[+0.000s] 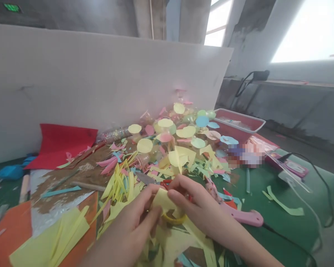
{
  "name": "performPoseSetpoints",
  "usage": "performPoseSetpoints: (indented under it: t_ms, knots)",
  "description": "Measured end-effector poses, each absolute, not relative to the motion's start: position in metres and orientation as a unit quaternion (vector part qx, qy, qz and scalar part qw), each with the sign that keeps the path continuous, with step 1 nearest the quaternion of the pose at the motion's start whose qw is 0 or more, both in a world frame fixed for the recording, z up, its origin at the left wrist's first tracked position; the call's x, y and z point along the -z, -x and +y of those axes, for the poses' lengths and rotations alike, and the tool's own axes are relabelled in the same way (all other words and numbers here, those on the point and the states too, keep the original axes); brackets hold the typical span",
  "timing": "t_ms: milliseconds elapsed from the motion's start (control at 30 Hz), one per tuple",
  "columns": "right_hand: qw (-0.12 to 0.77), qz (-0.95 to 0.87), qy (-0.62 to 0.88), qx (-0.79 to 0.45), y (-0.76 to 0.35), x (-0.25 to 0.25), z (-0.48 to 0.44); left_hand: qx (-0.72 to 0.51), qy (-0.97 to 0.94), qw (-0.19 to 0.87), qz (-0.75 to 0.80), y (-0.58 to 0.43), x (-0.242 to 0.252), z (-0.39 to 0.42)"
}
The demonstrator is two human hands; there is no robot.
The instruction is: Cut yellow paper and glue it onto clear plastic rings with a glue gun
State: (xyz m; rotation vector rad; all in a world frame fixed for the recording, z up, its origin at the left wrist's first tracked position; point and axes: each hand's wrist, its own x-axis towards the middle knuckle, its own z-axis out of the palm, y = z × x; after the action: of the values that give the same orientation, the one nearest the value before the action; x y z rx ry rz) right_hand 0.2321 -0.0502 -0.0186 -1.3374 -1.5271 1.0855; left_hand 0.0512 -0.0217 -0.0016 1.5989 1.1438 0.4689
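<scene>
Between my hands is a small curved piece of yellow paper (164, 200). My left hand (140, 213) pinches its left edge, and my right hand (193, 202) grips its right side. Just under the paper lies a yellow ring (174, 219), like a tape roll, partly hidden by the paper and my fingers. Beyond my fingertips rests a pair of scissors with red handles (166, 183), its blade pointing left. A pink glue gun (245, 216) lies right of my right wrist, its nozzle end partly covered. Yellow paper strips (121, 189) are heaped left of my hands.
Plastic bottle pieces topped with coloured paper discs (165, 123) stand at the back centre. A pink basket (236, 128) is behind right. Red paper (62, 144) leans at the left near a white board (100, 81). Cables (327, 193) trail along the green table's (284, 230) right side.
</scene>
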Motion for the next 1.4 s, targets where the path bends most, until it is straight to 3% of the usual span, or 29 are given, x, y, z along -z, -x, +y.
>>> performPoseSetpoints:
  t_ms: [233, 567, 1000, 1400]
  knots:
    - [0.428, -0.603, 0.532, -0.413, -0.234, 0.027, -0.041, -0.219, -0.704, 0.442, 0.511, -0.059, -0.005, -0.003]
    - [0.437, -0.629, 0.533, -0.36, -0.232, 0.028, -0.037, -0.236, -0.774, 0.387, 0.443, -0.069, 0.001, 0.003]
    - [0.463, -0.642, 0.493, -0.362, -0.227, 0.034, -0.037, -0.215, -0.794, 0.367, 0.435, -0.062, 0.011, -0.005]
    - [0.453, -0.653, 0.519, -0.315, -0.226, 0.024, -0.041, -0.27, -0.804, 0.338, 0.409, -0.058, 0.008, -0.002]
